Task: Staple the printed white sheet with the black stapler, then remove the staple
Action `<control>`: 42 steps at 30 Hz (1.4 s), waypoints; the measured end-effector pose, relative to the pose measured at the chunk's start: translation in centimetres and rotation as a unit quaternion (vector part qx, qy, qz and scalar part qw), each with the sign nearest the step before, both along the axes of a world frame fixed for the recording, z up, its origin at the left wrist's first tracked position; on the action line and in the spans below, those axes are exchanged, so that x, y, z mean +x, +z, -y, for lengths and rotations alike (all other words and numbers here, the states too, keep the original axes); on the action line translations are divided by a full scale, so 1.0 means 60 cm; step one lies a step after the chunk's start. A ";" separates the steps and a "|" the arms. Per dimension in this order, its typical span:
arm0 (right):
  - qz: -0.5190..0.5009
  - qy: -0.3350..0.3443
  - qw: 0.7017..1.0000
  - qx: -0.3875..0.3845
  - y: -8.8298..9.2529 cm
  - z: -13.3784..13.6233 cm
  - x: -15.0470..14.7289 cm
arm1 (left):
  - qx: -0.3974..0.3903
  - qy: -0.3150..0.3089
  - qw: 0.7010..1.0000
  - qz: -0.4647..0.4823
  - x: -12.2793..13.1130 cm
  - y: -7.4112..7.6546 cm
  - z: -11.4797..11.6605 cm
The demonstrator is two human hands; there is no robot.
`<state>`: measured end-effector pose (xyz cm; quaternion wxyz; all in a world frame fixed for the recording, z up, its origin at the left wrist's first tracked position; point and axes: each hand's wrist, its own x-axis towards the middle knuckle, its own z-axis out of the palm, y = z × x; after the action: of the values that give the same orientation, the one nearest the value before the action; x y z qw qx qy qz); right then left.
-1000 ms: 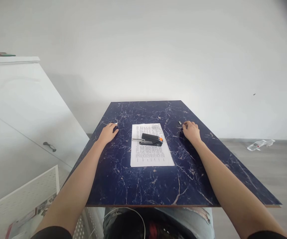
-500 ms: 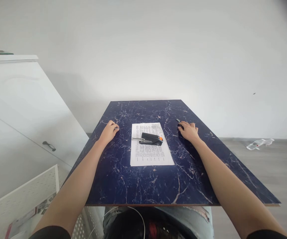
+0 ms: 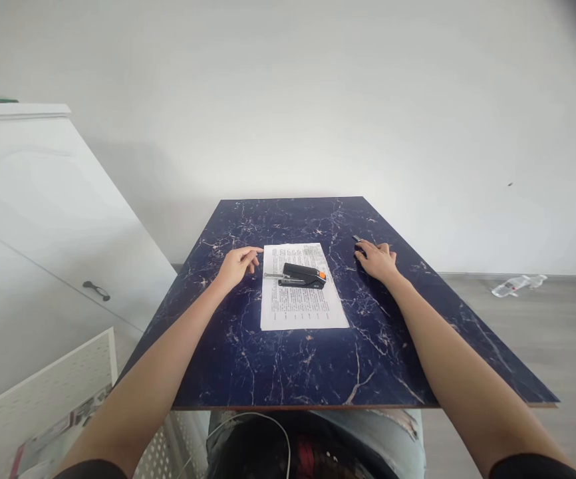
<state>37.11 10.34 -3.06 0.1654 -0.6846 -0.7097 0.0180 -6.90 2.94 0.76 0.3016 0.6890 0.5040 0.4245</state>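
Note:
A black stapler [image 3: 302, 275] with an orange patch lies across the printed sheets [image 3: 305, 317], its metal follower rail [image 3: 272, 275] drawn out to the left. My left hand [image 3: 239, 266] is left of the paper, index finger stretched to its upper left edge, the other fingers curled loosely; I see nothing held in it. My right hand [image 3: 378, 262] rests on the table right of the paper, fingers spread and slightly bent. A small dark strip [image 3: 356, 238] lies just beyond its fingertips; whether they touch it I cannot tell.
The dark blue marbled table [image 3: 288, 372] stands against a white wall [image 3: 288, 100]. A white cabinet [image 3: 43, 219] is at left, with a white perforated basket [image 3: 68, 372] below it. Clear plastic packaging [image 3: 515, 286] lies on the floor at right.
My left hand has moved right to the paper's edge, and its index finger has straightened out. My right hand, the stapler and the paper have stayed in place.

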 end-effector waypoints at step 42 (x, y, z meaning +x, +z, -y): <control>0.003 -0.002 1.000 -0.006 -0.002 -0.004 0.003 | -0.017 -0.085 0.990 -0.108 0.060 0.005 0.034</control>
<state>37.29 10.56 -3.18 0.1593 -0.6874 -0.7083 0.0201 -3.28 0.89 1.07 0.2923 0.7657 0.4805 0.3120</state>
